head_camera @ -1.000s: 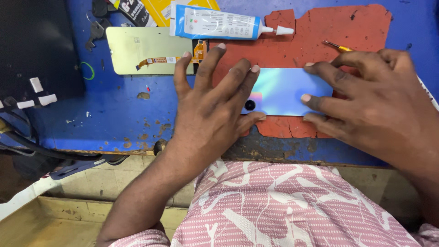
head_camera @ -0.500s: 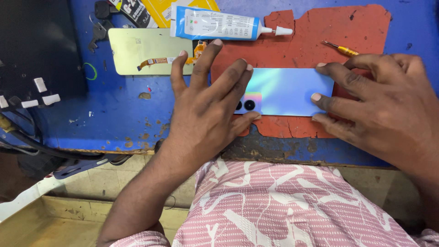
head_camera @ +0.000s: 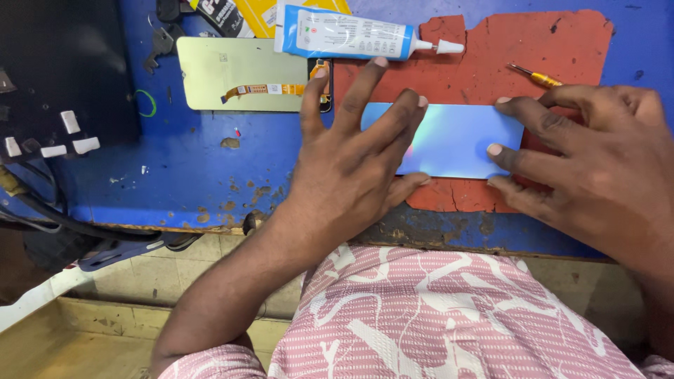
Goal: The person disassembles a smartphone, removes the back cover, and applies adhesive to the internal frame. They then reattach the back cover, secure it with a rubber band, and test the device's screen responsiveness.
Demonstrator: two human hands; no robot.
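A phone with a shiny blue-to-pink back [head_camera: 456,140] lies flat on a worn red mat [head_camera: 533,56] on the blue bench. My left hand [head_camera: 351,168] is spread over the phone's left end, palm down, fingers pressing on it and hiding that end. My right hand [head_camera: 590,161] rests at the phone's right end, its fingertips on the right edge. Both hands touch the phone; neither lifts it.
A white-and-blue glue tube [head_camera: 351,34] lies above the phone, nozzle to the right. A pale green panel with an orange flex cable [head_camera: 239,77] sits to the left. A small yellow-handled screwdriver [head_camera: 537,76] lies at the upper right. Black box and cables [head_camera: 63,84] at left.
My left hand has slid over the phone's left end and now covers the camera holes seen before. My right hand stays at the right edge.
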